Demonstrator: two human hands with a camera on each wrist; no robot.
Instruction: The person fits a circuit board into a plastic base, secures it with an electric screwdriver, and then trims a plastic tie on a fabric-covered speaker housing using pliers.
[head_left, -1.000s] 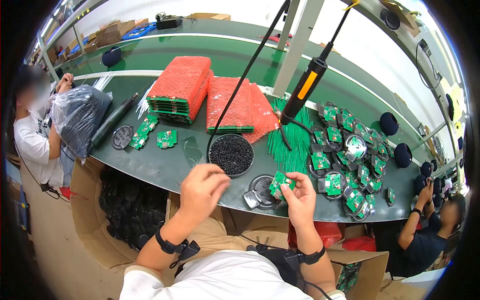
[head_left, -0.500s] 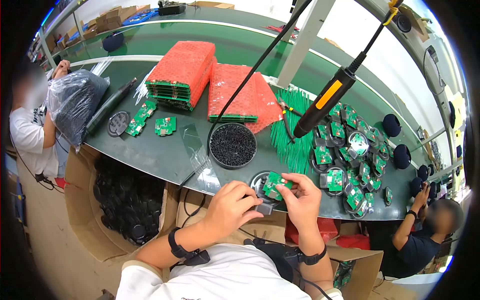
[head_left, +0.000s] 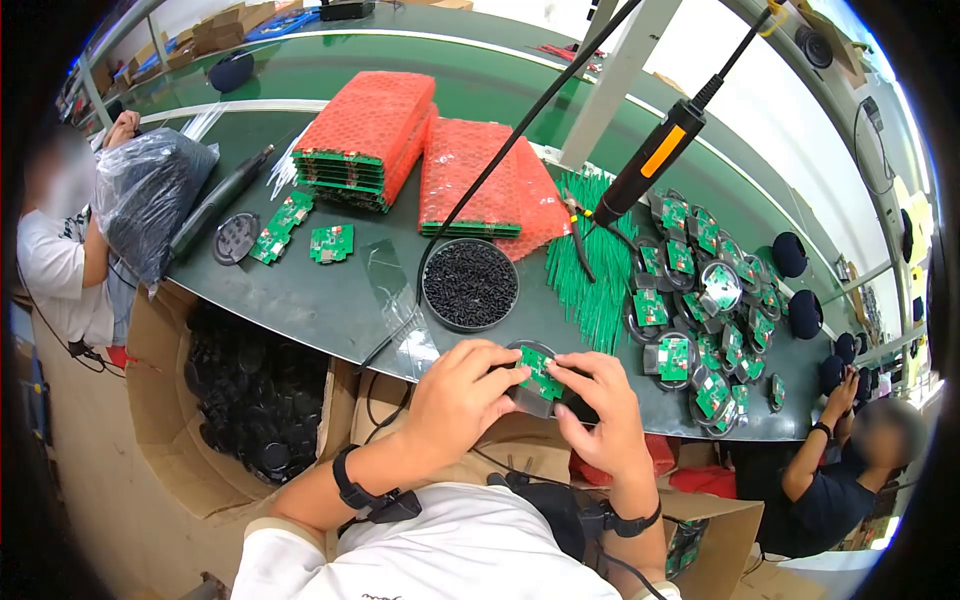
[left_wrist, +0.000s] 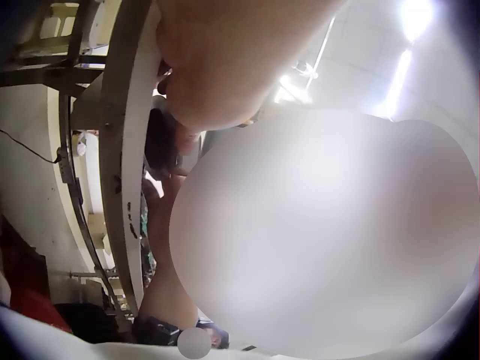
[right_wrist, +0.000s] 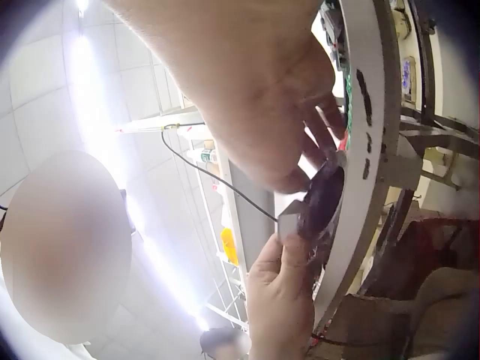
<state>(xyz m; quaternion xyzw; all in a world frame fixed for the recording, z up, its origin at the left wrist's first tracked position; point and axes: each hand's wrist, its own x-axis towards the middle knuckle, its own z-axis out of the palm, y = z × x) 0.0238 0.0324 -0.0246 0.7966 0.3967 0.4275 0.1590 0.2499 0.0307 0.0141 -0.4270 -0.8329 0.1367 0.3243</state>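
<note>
Between the two hands, a green circuit board (head_left: 537, 376) lies over a round black plastic base (right_wrist: 326, 196) at the table's front edge. My left hand (head_left: 452, 398) grips the base from its left side, thumb below and fingertips at the board's left edge. With bent fingers at the board's right edge, my right hand (head_left: 603, 412) holds the board against the base; its thumb is lower, by the base's side. In the right wrist view, the left hand (right_wrist: 281, 300) pinches a grey block on the base's rim. The left wrist view hides most of the work behind the left hand.
A round dish of small black parts (head_left: 470, 285) stands just beyond the hands. Bases with boards (head_left: 710, 310) are piled right, beside green ties (head_left: 590, 270). A black-and-orange tool (head_left: 655, 160) hangs above. Red-wrapped board stacks (head_left: 365, 120) stand behind; a carton (head_left: 165, 420) is below left.
My left hand has come from beside the dish to the base and grips it. The right hand has brought the circuit board down onto the base, which is now lifted and tilted between both hands.
</note>
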